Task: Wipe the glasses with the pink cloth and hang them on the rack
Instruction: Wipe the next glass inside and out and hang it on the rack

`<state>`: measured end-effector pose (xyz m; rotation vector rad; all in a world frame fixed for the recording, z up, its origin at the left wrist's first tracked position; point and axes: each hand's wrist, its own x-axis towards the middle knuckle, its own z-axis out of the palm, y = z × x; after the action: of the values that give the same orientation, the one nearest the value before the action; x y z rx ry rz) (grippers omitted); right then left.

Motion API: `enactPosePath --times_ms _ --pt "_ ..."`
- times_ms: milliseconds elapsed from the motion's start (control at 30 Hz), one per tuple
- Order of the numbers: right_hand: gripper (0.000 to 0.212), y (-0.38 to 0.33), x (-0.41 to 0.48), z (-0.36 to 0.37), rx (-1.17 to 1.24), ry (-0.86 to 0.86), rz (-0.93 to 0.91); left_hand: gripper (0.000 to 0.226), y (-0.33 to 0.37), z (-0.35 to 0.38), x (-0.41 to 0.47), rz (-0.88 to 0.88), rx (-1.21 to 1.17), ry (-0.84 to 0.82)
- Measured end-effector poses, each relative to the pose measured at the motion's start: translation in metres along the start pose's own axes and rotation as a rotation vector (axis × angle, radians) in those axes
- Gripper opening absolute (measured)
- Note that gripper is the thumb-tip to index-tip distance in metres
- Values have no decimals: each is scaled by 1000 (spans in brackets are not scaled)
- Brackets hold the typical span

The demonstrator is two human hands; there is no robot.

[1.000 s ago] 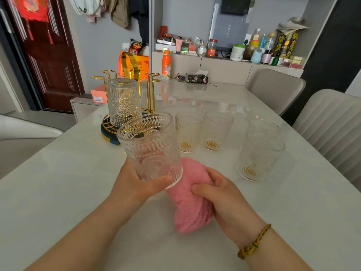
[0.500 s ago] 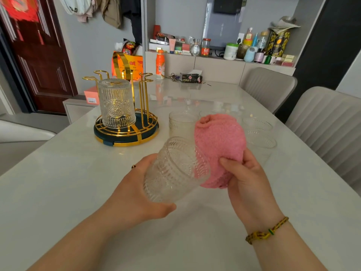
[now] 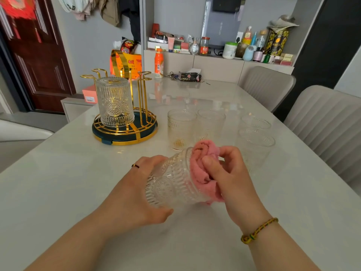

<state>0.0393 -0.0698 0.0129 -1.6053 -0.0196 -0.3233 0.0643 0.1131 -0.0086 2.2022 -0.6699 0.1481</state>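
My left hand grips a ribbed clear glass lying on its side above the table, mouth pointing right. My right hand holds the bunched pink cloth pushed into that mouth, part of it spilling over the rim. A gold wire rack with a dark round base stands at the left, and one glass hangs upside down on it. Several more glasses stand upright behind my hands, two in the middle and two to the right.
The white marble table runs away from me. An orange bottle, keys and a dark tissue pack lie at its far end. Two beige chairs stand along the right side. A cluttered shelf fills the back wall.
My left hand tipped the glass from upright onto its side. My right hand lifted the pink cloth off the table and pushed it into the glass's mouth.
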Motion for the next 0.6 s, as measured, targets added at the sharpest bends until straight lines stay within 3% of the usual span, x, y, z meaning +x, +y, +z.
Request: enactPosePath --times_ms 67,167,267,333,367,433,467,533,600 --pt "50 -2 -1 -2 12 -92 76 73 1 1 0 34 18 11" --pt "38 -1 -1 -1 -17 -191 136 73 -3 3 -1 93 41 26" --pt "30 1 1 0 -85 -72 88 72 5 4 -2 44 -26 -15" --pt "28 -2 1 0 -104 -16 18 76 10 3 4 -81 -229 -10" --pt "29 -5 0 1 -113 -8 -22 70 13 3 7 -178 -371 8" --pt "30 -10 -5 4 -104 -34 -72 20 17 1 8 -321 -649 38" --pt "30 -12 -8 6 -91 -67 -79 25 19 -2 6 -387 -743 -1" --pt "34 -14 -13 9 -80 -140 -87 59 18 -3 6 -462 -889 -131" --pt "38 -13 -16 12 -59 -170 -89 61 23 -9 7 -555 -892 -188"
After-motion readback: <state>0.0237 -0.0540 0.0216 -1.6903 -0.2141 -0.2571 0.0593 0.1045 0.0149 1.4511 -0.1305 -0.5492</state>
